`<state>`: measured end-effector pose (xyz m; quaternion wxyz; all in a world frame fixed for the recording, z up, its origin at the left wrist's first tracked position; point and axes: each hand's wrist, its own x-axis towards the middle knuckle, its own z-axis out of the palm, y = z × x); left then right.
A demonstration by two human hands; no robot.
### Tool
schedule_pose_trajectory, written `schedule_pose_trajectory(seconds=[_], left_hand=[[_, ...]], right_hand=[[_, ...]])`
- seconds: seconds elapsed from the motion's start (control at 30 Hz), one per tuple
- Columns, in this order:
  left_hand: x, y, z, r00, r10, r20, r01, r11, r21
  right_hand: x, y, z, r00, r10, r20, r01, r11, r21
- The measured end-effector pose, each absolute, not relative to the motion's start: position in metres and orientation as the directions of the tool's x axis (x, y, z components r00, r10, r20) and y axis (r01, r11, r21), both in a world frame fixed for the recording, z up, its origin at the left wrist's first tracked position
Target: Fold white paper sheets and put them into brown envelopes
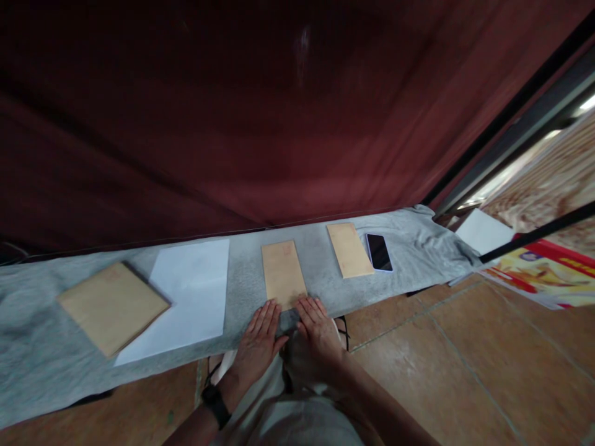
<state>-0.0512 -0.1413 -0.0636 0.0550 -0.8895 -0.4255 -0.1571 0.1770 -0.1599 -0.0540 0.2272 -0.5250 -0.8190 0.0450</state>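
Observation:
A brown paper envelope (283, 271) lies flat on the grey cloth in front of me. My left hand (261, 337) rests at its near left corner, fingers stretched out and fingertips on or beside the edge. At the near right corner lies my right hand (317, 325), its fingers also extended, the tips touching the envelope. Neither hand grips anything. A second brown envelope (349, 250) sits to the right, beside a dark-screened phone (379, 253). On the left, a stack of larger brown envelopes (113, 306) partly covers white paper sheets (193, 291).
The grey cloth (244, 272) covers a long narrow surface against a dark red panel (260, 124). Black metal bars (539, 238) stand at the right, near a white box (486, 233) and a colourful printed board (548, 272). Brown floor tiles (441, 359) show below.

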Motion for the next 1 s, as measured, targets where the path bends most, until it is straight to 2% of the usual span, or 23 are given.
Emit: schedule_pose_trajectory(seconds=[0.13,0.27,0.47,0.73,1.0], left_hand=[[-0.051,-0.142,-0.061,0.589,0.737,0.332,0.771,-0.636,0.043],[-0.043,-0.131,-0.054,0.558,0.759,0.336,0.776,-0.621,0.115],[-0.004,-0.055,-0.036,0.638,0.715,0.286,0.687,-0.697,0.208],[0.006,0.060,-0.048,0.640,0.738,0.214,0.725,-0.672,0.150],[0.007,0.058,-0.054,0.705,0.685,0.183,0.682,-0.726,0.087]], right_hand=[[0.165,-0.164,-0.052,-0.382,0.866,0.322,0.816,0.479,-0.322],[0.161,-0.164,-0.057,-0.363,0.875,0.319,0.821,0.463,-0.335],[0.160,-0.160,-0.066,-0.329,0.875,0.355,0.827,0.448,-0.338],[0.158,-0.161,-0.061,-0.334,0.876,0.347,0.822,0.451,-0.347],[0.156,-0.160,-0.065,-0.307,0.884,0.353,0.820,0.434,-0.373]])
